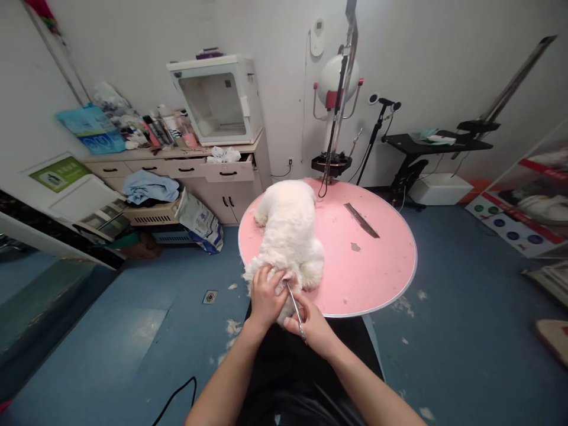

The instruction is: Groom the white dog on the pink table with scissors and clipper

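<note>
A white, curly-coated dog (288, 219) lies on a round pink table (364, 266), its head end toward me and its back facing up. My left hand (266, 296) grips the fur and ear at the dog's head, with fingers bent over it. Pink skin of the ear (288, 276) shows beside those fingertips. In my right hand (313, 325) are slim metal scissors (295, 305), held by the finger loops. Their tips point at the pink ear skin and reach it or nearly so. The dog's face is hidden under my hands.
A metal comb (361, 220) and a grey patch (355, 247) lie on the table's right half. Behind stands a grooming arm (344, 89) with a hanging loop. Left are a drawer cabinet (213, 183) and a white glass-fronted box (217, 100). Fur tufts (233, 327) litter the blue floor.
</note>
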`<state>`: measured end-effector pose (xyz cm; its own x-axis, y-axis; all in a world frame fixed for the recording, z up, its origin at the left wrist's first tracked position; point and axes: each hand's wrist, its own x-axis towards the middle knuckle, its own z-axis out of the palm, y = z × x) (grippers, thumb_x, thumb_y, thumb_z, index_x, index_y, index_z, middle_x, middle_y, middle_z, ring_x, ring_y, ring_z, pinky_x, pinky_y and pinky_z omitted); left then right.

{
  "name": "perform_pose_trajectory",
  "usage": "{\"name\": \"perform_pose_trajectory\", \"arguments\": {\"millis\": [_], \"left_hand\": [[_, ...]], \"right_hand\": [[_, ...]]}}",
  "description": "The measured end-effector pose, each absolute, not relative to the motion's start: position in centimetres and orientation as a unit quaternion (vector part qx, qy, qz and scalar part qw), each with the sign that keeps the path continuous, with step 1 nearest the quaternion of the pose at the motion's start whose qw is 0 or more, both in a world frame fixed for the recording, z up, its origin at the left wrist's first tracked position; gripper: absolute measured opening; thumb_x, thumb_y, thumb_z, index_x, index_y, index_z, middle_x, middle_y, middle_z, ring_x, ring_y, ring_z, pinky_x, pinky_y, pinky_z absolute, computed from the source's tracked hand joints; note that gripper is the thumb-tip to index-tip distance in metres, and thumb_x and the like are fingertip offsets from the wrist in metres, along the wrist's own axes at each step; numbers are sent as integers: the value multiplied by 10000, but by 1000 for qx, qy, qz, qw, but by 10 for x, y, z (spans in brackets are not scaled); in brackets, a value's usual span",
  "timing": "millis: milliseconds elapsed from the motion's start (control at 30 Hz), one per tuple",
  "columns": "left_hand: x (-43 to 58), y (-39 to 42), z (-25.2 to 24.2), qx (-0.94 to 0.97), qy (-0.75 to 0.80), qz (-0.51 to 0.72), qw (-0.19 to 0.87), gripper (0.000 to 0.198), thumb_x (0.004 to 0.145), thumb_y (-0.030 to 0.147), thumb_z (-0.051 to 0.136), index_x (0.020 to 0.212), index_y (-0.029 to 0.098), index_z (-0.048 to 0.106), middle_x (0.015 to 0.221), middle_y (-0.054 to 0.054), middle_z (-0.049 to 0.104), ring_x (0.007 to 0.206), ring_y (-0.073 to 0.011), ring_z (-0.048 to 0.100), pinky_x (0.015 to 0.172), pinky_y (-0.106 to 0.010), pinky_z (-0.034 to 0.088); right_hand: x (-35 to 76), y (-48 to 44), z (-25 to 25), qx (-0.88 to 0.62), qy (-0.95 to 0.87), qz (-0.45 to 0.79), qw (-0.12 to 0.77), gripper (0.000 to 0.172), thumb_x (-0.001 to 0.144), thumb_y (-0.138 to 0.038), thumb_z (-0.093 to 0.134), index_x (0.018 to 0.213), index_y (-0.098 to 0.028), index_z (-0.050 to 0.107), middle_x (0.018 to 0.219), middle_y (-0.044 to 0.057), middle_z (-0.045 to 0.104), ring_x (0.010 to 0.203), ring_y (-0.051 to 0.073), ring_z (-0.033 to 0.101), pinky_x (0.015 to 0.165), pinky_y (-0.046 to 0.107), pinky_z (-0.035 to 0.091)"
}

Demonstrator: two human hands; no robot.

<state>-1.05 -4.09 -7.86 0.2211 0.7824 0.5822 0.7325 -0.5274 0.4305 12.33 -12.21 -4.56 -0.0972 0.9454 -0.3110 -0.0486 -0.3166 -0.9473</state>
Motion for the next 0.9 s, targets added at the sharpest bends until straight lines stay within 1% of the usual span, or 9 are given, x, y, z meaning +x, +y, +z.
{"name": "perform_pose_trajectory", "arguments": {"millis": [133,233,367,500,567,667,767,833,900], "left_hand": [[-12,-42,-79,784,483,389,21,276,799,227,693,1073,242,725,1224,-125,570,1165,-302,516,993,-468,468],[-13,-43,-80,783,484,389,25,287,798,225,686,1082,243,724,1235,-128,565,1171,-306,512,991,-477,473],[-13,-41,-81,780,489,389,39,328,773,183,684,1093,241,728,1239,-128,570,1181,-311,507,1013,-493,465],[-17,-40,-78,772,488,400,79,336,785,214,682,1117,236,726,1260,-128,578,1202,-314,512,1032,-518,454],[-22,-46,-75,757,474,432,124,317,825,248,655,1134,230,725,1313,-130,568,1223,-307,520,1037,-519,453],[-25,-66,-66,728,435,490,200,229,876,303,620,1047,236,756,1297,-108,609,1213,-283,549,1045,-502,450],[-20,-87,-55,688,428,517,275,139,847,319,670,841,226,774,1032,-80,707,1050,-246,628,995,-446,487],[-17,-95,-48,637,445,537,328,162,833,308,682,728,205,750,882,-65,707,904,-211,660,884,-373,537],[-15,-96,-42,582,457,559,374,196,827,308,680,680,187,730,837,-63,704,822,-190,667,777,-315,554]], "right_hand": [[123,-112,-40,-493,-427,634,416,637,709,-267,714,1309,-166,526,595,-80,495,489,70,384,467,208,303],[120,-115,-42,-458,-452,630,434,612,723,-221,703,1308,-181,525,587,-92,462,489,55,342,468,199,266],[118,-131,-47,-460,-467,626,423,692,746,-200,680,1399,-195,450,550,-114,429,485,57,324,471,194,274],[123,-146,-49,-506,-488,588,400,818,751,-205,664,1497,-198,329,586,-101,495,501,78,406,509,213,367],[126,-150,-52,-554,-540,507,381,831,743,-213,673,1502,-222,335,647,-75,549,541,100,470,561,241,428],[128,-151,-61,-615,-636,298,358,798,724,-218,687,1472,-239,408,825,10,649,708,178,591,701,324,510],[125,-150,-68,-600,-708,142,345,694,782,-220,633,1450,-181,452,999,114,693,886,271,641,796,403,537],[121,-151,-68,-576,-739,84,338,627,843,-237,579,1448,-132,453,1052,159,695,901,291,649,791,417,548],[118,-154,-67,-561,-758,47,330,600,880,-250,542,1453,-104,442,1059,176,695,881,291,650,780,419,554]]}}
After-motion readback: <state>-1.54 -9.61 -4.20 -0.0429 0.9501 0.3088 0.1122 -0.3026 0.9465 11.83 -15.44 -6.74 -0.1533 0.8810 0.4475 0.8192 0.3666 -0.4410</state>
